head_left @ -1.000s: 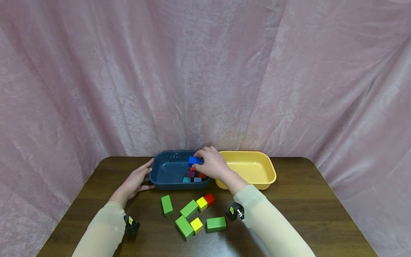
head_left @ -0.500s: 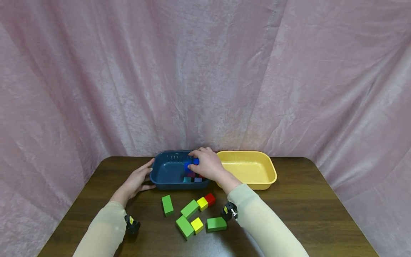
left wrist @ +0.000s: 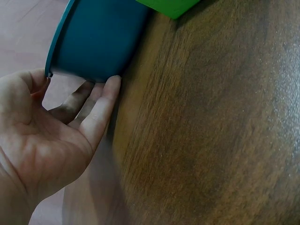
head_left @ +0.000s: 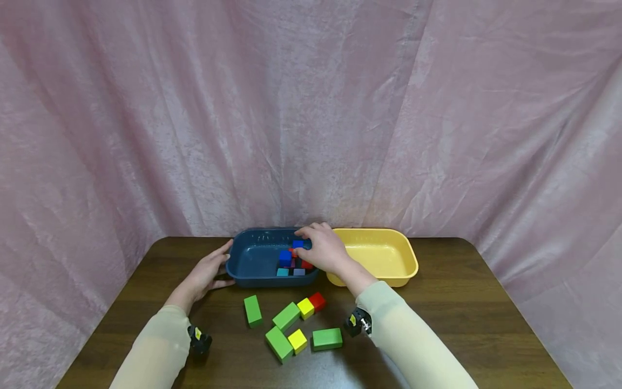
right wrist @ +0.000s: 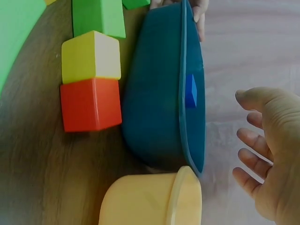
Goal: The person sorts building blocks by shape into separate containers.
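Touching glossy, round-cornered blue tray (head_left: 257, 260) with loosely extended left hand (head_left: 204, 274); gripping nothing with right hand (head_left: 325, 248), near flat-faced blocks (head_left: 285, 259).

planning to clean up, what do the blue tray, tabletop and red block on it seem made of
Blue tray: probably glossy plastic, given its curved walls and highlights.
Tabletop: wood or laminate, slight sheen, visible grain.
Red block: smooth, even colour; painted wood or plastic, unclear.

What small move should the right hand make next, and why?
I'd likely draw the right hand back toward the red block on the table: the hand holds nothing, and the blue bin beneath it already has other red blocks inside.
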### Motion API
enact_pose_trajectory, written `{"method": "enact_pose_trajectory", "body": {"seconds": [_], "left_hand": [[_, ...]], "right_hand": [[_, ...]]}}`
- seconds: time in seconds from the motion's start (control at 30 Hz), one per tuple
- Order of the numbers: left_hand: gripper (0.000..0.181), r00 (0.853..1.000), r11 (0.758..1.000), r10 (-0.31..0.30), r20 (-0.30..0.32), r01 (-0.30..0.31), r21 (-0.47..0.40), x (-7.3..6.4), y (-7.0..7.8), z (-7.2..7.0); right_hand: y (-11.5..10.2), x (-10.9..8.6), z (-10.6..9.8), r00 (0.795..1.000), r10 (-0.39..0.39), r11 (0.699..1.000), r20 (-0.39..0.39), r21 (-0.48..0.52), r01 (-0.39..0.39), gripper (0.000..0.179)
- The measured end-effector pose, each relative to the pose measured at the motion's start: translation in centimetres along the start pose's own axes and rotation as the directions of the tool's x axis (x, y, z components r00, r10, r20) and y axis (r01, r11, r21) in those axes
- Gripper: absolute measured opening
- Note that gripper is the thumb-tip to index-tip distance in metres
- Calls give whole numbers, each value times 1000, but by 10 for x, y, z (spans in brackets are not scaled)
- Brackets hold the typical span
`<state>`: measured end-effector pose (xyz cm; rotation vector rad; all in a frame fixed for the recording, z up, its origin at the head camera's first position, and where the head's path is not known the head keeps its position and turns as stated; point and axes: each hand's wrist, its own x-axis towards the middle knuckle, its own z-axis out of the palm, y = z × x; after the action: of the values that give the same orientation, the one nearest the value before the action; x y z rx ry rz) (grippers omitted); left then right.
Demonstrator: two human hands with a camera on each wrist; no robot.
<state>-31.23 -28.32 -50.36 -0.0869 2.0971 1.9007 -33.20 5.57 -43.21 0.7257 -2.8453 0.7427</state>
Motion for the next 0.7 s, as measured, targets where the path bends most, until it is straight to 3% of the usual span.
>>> {"method": "enact_pose_trajectory", "body": {"seconds": [0.7], "left_hand": [[56, 1000, 1000, 2, -9, -2, 15, -2, 1, -1]], "right_hand": [[10, -23, -18, 999, -19, 999, -38, 43, 21, 41]]}}
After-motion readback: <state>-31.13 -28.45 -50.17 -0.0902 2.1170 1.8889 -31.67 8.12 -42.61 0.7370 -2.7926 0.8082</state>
